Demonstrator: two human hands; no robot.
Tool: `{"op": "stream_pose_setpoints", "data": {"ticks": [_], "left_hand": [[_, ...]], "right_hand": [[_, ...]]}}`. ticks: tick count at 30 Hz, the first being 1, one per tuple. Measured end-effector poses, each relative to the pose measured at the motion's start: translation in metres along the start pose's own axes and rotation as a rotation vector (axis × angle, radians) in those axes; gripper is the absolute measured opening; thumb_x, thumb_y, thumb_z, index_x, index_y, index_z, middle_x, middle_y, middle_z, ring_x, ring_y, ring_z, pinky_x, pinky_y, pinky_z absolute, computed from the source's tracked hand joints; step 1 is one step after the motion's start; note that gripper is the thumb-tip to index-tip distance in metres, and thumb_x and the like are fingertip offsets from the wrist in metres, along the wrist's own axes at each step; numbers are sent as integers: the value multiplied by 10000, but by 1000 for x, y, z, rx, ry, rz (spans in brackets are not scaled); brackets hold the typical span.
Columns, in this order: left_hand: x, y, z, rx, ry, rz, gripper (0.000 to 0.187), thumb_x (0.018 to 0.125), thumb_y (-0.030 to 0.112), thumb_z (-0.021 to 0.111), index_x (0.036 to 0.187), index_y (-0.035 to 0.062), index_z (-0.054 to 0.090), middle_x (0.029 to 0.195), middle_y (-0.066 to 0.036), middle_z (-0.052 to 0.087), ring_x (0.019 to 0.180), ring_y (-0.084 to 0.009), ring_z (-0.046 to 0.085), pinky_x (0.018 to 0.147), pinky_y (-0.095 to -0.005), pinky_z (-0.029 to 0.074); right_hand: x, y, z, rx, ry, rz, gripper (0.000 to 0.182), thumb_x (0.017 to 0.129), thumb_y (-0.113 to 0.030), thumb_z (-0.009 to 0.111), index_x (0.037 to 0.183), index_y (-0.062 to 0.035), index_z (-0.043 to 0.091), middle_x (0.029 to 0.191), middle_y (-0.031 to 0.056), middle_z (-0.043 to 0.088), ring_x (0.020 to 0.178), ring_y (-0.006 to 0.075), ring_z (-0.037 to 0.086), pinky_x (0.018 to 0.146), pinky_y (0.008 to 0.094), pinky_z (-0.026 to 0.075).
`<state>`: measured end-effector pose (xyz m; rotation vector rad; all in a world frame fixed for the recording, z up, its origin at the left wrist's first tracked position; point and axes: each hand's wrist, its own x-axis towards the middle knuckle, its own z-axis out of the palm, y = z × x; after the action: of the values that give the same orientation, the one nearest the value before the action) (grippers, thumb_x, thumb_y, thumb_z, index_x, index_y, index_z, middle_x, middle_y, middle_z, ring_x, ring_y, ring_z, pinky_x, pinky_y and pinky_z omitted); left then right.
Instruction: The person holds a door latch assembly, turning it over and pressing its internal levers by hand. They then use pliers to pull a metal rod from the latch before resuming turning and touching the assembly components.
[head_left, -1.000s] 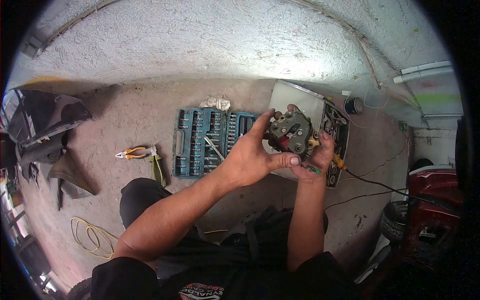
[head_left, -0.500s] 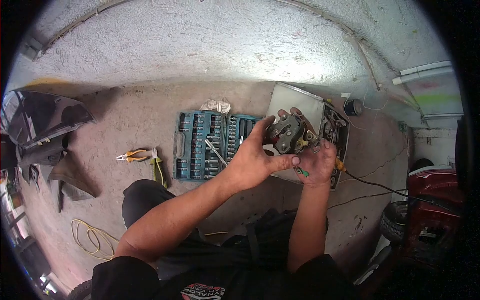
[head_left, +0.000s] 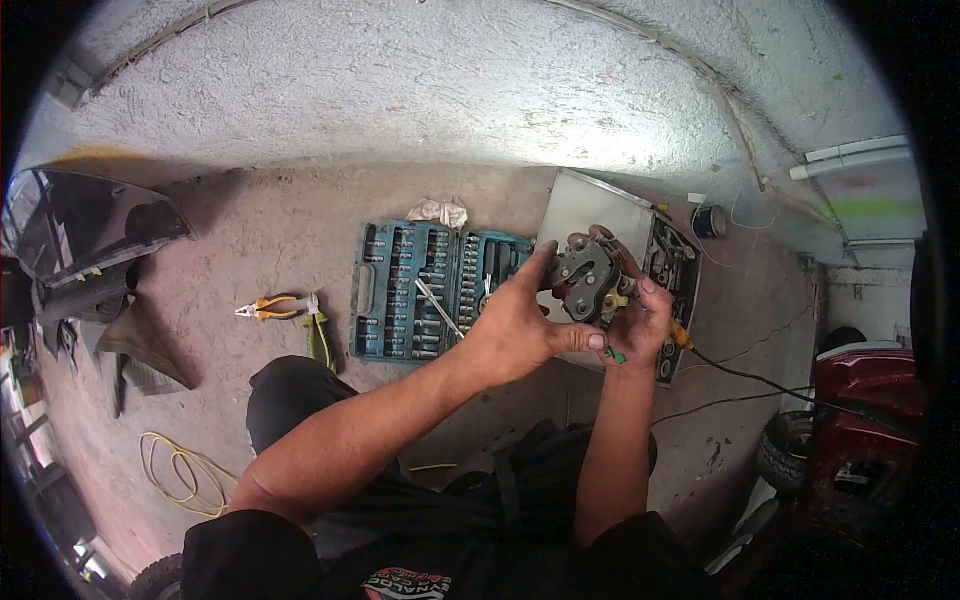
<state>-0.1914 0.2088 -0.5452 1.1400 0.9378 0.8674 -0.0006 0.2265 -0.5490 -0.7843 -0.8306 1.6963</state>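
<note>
A dark metal car door latch (head_left: 588, 278) with a yellowish metal piece and a small green part is held up in front of me. My left hand (head_left: 515, 328) has its fingers around the latch's left and far side, its thumb stretched along the near side. From the right, my right hand (head_left: 642, 325) supports the latch, thumb and fingers curled about its edge. Some fingertips are hidden behind the latch. Below and to the left lies an open teal socket set case (head_left: 362, 290) with rows of sockets and a loose metal bar (head_left: 438, 306) on it.
Yellow-handled pliers (head_left: 275, 308) lie on the concrete floor at left. A metal box (head_left: 560, 205) with mechanical parts stands beyond my hands. A black cable (head_left: 750, 371) runs right toward a red car part (head_left: 870, 390). A yellow cord (head_left: 185, 470) is coiled at lower left.
The latch has turned slightly in my hands and shifted a little right and down. My right thumb and fingers have closed in nearer its edge. My left hand keeps its hold.
</note>
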Motion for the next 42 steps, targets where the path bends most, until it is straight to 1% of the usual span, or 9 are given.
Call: {"op": "stream_pose_setpoints", "data": {"ticks": [9, 13, 17, 24, 28, 31, 36, 39, 42], "left_hand": [[-3, -5, 10, 141, 58, 190, 1249, 677, 436, 908, 1560, -65, 179, 1417, -258, 502, 1268, -297, 527, 1099, -399, 424], [-6, 3, 10, 77, 2, 184, 1086, 757, 380, 871, 1573, 15, 255, 1428, -223, 509, 1250, -290, 541, 1058, -414, 453], [-6, 13, 2, 234, 59, 201, 798, 799, 227, 817, 1481, 33, 449, 1368, -201, 566, 1244, -321, 548, 1049, -427, 457], [-3, 15, -3, 543, 233, 365, 652, 779, 207, 782, 1362, 30, 551, 1264, -198, 640, 1206, -335, 564, 1045, -421, 452], [2, 9, -12, 322, 123, 152, 591, 790, 203, 763, 1317, 12, 572, 1196, -211, 677, 1113, -335, 646, 999, -406, 491], [1, 12, -12, 331, 127, 189, 545, 796, 205, 748, 1273, -1, 585, 1166, -222, 687, 1086, -343, 673, 979, -399, 508], [-2, 22, -9, 387, 132, 201, 484, 791, 202, 726, 1204, -12, 593, 1146, -236, 680, 1098, -384, 657, 980, -412, 508], [-3, 19, -5, 514, 174, 139, 457, 780, 189, 717, 1169, -14, 592, 1128, -238, 679, 1093, -402, 643, 970, -436, 506], [-3, 19, -6, 622, 164, 171, 433, 781, 184, 704, 1144, -23, 589, 1104, -230, 687, 1097, -397, 636, 963, -453, 502]], "right_hand": [[2, -4, -5, 212, 23, 43, 806, 910, -472, 414, 1487, 89, 359, 1466, 264, 472, 1302, 369, 526, 1088, 499, 442], [4, -10, 0, 384, 56, 41, 830, 935, -559, 388, 1482, 66, 375, 1453, 276, 467, 1259, 397, 547, 1054, 523, 470], [6, -14, 9, 320, -106, 78, 942, 902, -768, 343, 1416, 7, 493, 1341, 235, 585, 1156, 352, 620, 865, 472, 566], [7, -3, 9, 118, 229, 80, 861, 953, -729, 337, 1389, -7, 510, 1265, 218, 631, 1077, 305, 666, 860, 450, 589], [4, -10, -1, 176, -98, 264, 735, 990, -642, 383, 1374, -28, 508, 1306, 258, 588, 1034, 335, 682, 775, 431, 625], [6, -2, 4, 111, 144, 152, 713, 1002, -628, 370, 1373, -34, 505, 1333, 261, 569, 1055, 345, 675, 812, 456, 616], [3, -6, 7, 73, 34, 124, 703, 1014, -643, 344, 1337, -47, 534, 1330, 250, 582, 1153, 323, 637, 915, 434, 578], [1, -2, 6, 37, 80, 119, 824, 976, -672, 380, 1409, 20, 495, 1343, 189, 605, 1205, 300, 611, 1025, 426, 498], [1, 5, -13, 62, 222, 129, 730, 1004, -625, 379, 1396, -25, 517, 1326, 155, 620, 1199, 289, 612, 1026, 430, 494]]}}
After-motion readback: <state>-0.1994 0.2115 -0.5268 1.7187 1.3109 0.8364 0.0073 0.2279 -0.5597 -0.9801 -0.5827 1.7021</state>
